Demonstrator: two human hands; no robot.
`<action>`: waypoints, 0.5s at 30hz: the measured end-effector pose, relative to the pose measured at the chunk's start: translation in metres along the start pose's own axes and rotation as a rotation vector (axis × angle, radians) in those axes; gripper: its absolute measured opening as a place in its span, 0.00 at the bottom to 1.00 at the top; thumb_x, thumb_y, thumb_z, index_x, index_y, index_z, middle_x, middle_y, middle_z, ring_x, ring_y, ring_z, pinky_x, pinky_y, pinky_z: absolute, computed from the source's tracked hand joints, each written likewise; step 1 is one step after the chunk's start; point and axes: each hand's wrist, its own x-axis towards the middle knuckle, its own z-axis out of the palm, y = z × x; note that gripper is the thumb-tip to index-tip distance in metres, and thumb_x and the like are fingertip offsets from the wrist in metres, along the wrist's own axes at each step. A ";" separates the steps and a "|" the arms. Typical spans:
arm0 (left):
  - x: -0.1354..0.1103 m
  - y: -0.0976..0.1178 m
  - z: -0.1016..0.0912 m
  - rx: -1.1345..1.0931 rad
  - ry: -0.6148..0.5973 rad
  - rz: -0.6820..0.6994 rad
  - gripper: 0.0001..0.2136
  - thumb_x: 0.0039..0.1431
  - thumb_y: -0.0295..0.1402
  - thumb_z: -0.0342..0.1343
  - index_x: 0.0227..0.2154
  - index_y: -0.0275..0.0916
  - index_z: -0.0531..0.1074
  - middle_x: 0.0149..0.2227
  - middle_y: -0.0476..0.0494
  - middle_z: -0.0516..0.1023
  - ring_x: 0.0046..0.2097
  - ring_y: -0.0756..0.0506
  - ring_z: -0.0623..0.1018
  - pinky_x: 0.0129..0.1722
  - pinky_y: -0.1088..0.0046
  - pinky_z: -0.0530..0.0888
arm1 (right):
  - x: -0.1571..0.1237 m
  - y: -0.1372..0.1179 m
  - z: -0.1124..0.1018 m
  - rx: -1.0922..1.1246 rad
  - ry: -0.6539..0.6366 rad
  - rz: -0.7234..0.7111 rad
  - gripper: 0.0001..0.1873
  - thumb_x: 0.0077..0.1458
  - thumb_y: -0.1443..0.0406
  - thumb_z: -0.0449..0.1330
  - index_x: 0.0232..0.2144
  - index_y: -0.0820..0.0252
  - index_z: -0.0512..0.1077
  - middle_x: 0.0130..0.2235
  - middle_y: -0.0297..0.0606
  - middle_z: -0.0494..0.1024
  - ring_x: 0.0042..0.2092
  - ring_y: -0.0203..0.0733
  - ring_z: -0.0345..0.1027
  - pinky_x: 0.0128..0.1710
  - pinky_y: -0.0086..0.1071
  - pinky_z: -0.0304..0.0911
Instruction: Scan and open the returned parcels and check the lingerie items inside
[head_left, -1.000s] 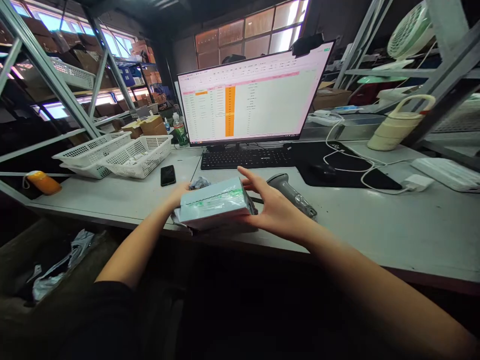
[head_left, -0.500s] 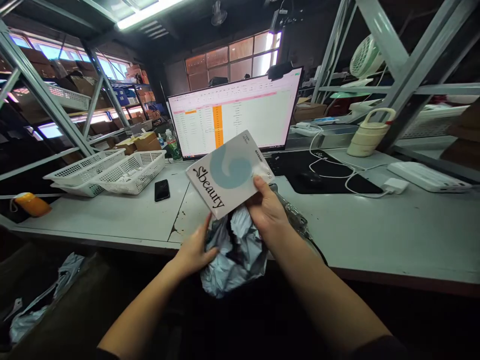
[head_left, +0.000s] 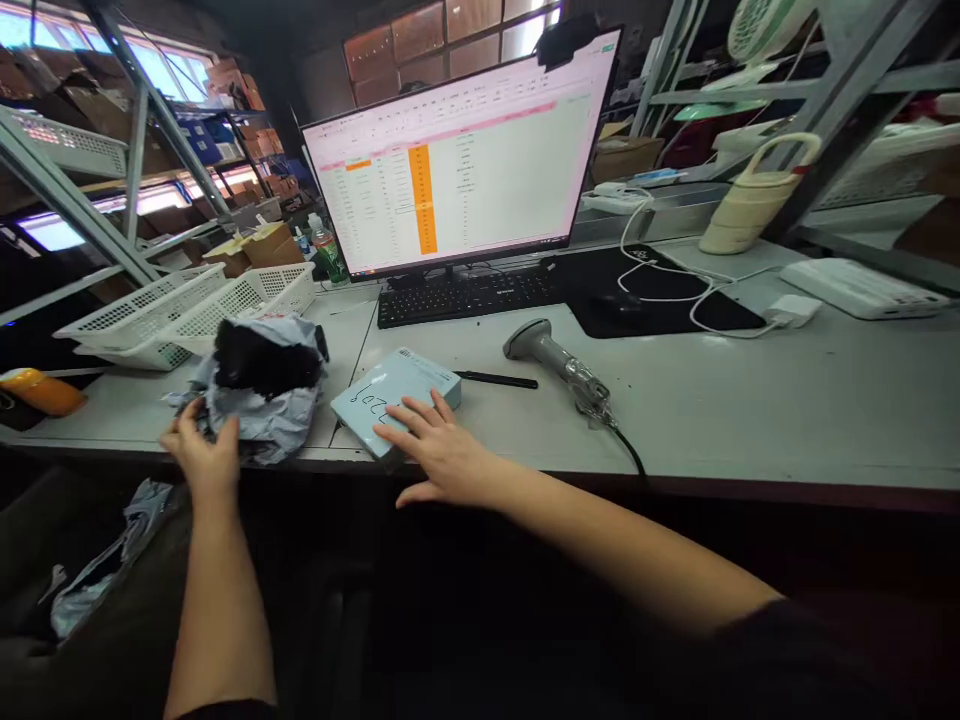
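Note:
A light blue box (head_left: 397, 385) with handwritten black marks lies flat near the table's front edge. Over its near right corner my right hand (head_left: 442, 455) is spread open, fingertips on or just above the top face. Further left, my left hand (head_left: 202, 455) pinches the near left edge of a crumpled grey plastic mailing bag (head_left: 274, 415). The bag's torn mouth gapes, showing a black inside. Beyond the box lies a black pen (head_left: 499, 380), and right of that a grey barcode scanner (head_left: 559, 360) partly wrapped in clear plastic.
A monitor (head_left: 487, 170) showing a spreadsheet stands behind a black keyboard (head_left: 472, 295). White plastic baskets (head_left: 180, 325) sit at the left. To the right are a black mouse pad (head_left: 652, 300), a white cable and a power bank (head_left: 862, 285). Below left, an open bin holds grey plastic (head_left: 90, 590).
The box has left my right hand's grip and now lies on the table, blue face up. My left hand has taken the bag leftward onto the table. The view has tilted down.

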 end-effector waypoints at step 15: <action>-0.049 -0.016 0.065 -0.082 -0.151 -0.089 0.28 0.52 0.33 0.56 0.58 0.35 0.70 0.52 0.34 0.68 0.58 0.35 0.72 0.64 0.55 0.66 | -0.026 0.138 -0.110 0.163 -0.133 1.220 0.50 0.55 0.63 0.63 0.72 0.72 0.43 0.38 0.52 0.81 0.25 0.45 0.72 0.26 0.38 0.70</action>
